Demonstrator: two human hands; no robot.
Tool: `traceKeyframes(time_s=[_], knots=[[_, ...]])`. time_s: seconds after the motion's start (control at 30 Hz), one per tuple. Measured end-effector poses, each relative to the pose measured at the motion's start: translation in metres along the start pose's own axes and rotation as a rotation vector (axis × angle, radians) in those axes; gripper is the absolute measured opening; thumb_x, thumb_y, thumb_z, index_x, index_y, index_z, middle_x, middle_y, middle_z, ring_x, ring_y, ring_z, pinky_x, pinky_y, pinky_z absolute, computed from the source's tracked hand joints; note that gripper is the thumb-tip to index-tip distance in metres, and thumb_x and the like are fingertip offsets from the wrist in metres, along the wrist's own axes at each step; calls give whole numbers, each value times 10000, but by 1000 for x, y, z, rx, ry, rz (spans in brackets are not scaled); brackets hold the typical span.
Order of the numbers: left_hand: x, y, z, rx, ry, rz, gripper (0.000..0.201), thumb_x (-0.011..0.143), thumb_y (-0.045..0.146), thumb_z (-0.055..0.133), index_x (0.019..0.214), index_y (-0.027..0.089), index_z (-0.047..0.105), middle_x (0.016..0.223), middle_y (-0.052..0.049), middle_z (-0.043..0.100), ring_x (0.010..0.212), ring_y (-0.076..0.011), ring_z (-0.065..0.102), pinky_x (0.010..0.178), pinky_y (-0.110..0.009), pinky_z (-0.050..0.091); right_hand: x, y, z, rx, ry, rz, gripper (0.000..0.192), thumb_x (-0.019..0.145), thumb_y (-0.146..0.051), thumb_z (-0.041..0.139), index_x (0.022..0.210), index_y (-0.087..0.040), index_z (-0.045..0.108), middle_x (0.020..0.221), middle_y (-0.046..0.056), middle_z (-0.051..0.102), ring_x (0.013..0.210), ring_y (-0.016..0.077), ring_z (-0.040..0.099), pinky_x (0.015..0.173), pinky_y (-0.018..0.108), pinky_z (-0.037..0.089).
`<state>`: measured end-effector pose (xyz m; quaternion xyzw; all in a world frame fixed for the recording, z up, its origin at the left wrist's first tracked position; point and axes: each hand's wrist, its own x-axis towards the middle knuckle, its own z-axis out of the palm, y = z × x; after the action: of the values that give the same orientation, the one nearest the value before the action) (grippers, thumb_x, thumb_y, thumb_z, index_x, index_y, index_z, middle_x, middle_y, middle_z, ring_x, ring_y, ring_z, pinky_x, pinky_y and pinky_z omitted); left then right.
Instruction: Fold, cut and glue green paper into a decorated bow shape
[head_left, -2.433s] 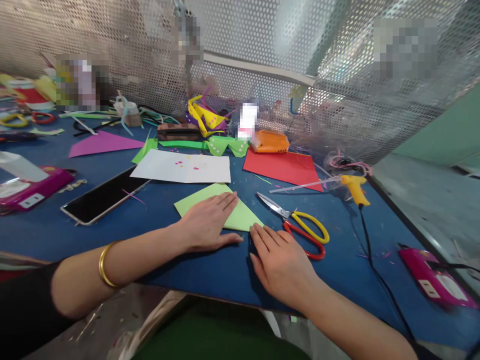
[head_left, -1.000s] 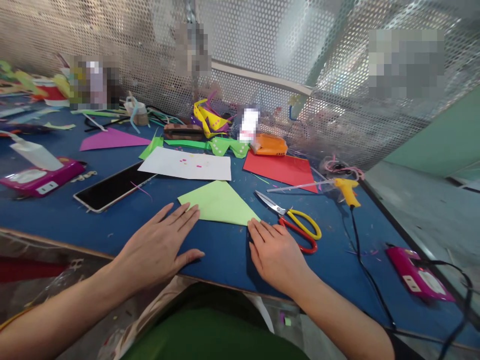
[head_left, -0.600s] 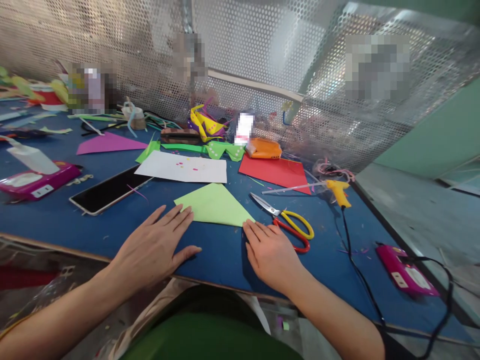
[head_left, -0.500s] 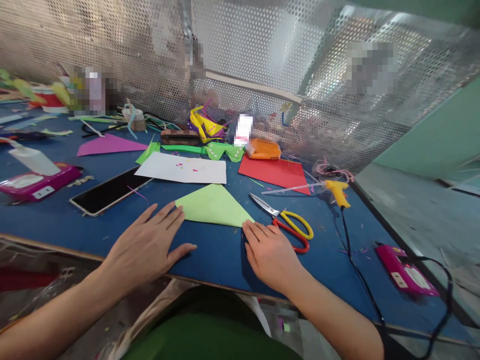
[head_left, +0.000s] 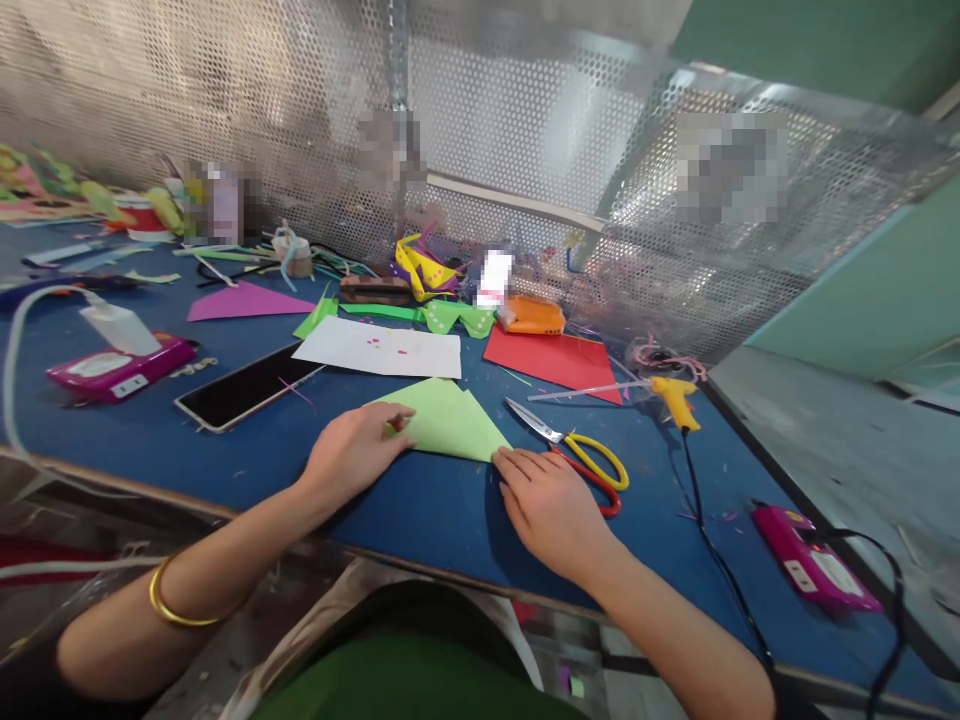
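Note:
A folded sheet of light green paper (head_left: 448,420) lies on the blue table in front of me. At its left end, my left hand (head_left: 352,450) curls its fingers and thumb around the paper's edge; that corner is hidden behind the hand. My right hand (head_left: 551,500) lies flat, fingertips pressing the paper's right corner. Just beyond the right hand are scissors (head_left: 596,460) with one yellow and one red handle, their blades pointing away to the left. The paper's two layers show slightly apart at the top.
Behind the green paper lie a white sheet (head_left: 382,346), a red sheet (head_left: 555,359) and green paper glasses (head_left: 457,317). A phone (head_left: 247,388) rests at left, near a pink power strip (head_left: 124,368). At right are a yellow glue gun (head_left: 676,400) and another pink strip (head_left: 814,560).
My left hand has moved right and curled from flat and spread to gripping the green paper's left side. The paper's top layers have shifted apart. My right hand stays on its corner.

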<state>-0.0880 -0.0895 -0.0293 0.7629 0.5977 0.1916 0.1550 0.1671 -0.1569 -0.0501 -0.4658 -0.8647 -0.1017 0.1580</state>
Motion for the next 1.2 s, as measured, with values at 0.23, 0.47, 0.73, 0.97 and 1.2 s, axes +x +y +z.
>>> traceKeyframes(time_s=[0.23, 0.47, 0.73, 0.97, 1.2], knots=[[4, -3, -20, -138, 38, 72, 206, 792, 369, 558, 845, 255, 722, 880, -7, 745, 745, -214, 657, 681, -304, 470, 39, 48, -18, 734, 167, 601, 251, 889, -372, 559, 1027, -196, 672, 1056, 90, 731, 959, 225, 670, 863, 366, 498], [13, 7, -47, -215, 16, 291, 214, 785, 324, 555, 809, 216, 738, 892, -32, 708, 829, -210, 649, 780, -316, 479, 77, 49, -1, 1245, -137, 644, 399, 732, -507, 662, 900, -149, 717, 849, 102, 752, 690, 203, 697, 598, 306, 532], [50, 21, -43, -680, 258, 104, 431, 762, 410, 676, 1140, 203, 685, 1081, -79, 704, 873, -224, 665, 767, -327, 495, 75, 46, 0, 1250, 187, 621, 300, 725, -463, 634, 812, -182, 689, 702, 3, 689, 605, 165, 601, 561, 273, 464], [91, 65, -19, -1147, -144, -148, 339, 709, 392, 757, 979, 189, 732, 1016, -91, 745, 976, -264, 669, 762, -305, 511, 70, 54, 0, 1085, 436, 642, 201, 747, -377, 640, 719, -179, 647, 695, -22, 643, 665, 149, 545, 608, 248, 411], [102, 59, 4, -1285, -398, -275, 276, 645, 83, 637, 903, 132, 722, 778, -115, 763, 699, -268, 723, 692, -396, 582, 69, 61, 9, 1291, 384, 759, 276, 723, -445, 653, 814, -184, 664, 633, -15, 645, 541, 163, 568, 537, 295, 482]])
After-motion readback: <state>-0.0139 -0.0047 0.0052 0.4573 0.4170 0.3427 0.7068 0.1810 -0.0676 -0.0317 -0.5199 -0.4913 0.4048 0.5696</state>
